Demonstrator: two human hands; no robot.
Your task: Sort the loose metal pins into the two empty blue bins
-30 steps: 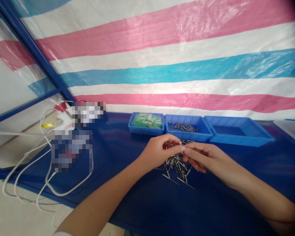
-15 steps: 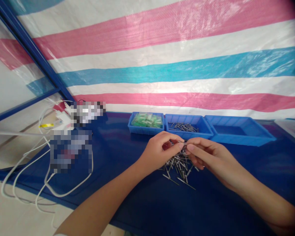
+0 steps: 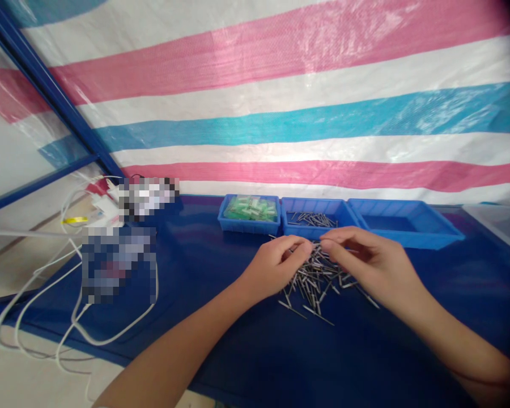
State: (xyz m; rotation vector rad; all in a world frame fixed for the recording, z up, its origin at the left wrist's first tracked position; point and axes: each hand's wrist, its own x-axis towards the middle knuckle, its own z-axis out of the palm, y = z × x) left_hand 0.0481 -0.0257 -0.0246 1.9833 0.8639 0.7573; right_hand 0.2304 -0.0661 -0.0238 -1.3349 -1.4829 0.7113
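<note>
Many pins (image 3: 310, 283) are lying heaped on the table (image 3: 255, 351), lengths crossing every way, the nearest two slanting rightward toward the viewer. The left hand (image 3: 276, 263) and right hand (image 3: 381, 267) are curling thumb toward finger, any pinched pin unclear; pins unseen earlier are now showing beneath the right.

bare forearms (image 3: 174, 345) (hands (image 3: 267, 269) bare too)

Thin silvery metal pins (image 3: 312, 280) are crowding beneath my fingers (image 3: 289, 243), blue rectangular plastic bins (image 3: 297, 229) are blocking beyond, and the dark-blue surface (image 3: 280, 354) is leaving room nearer me.
</note>
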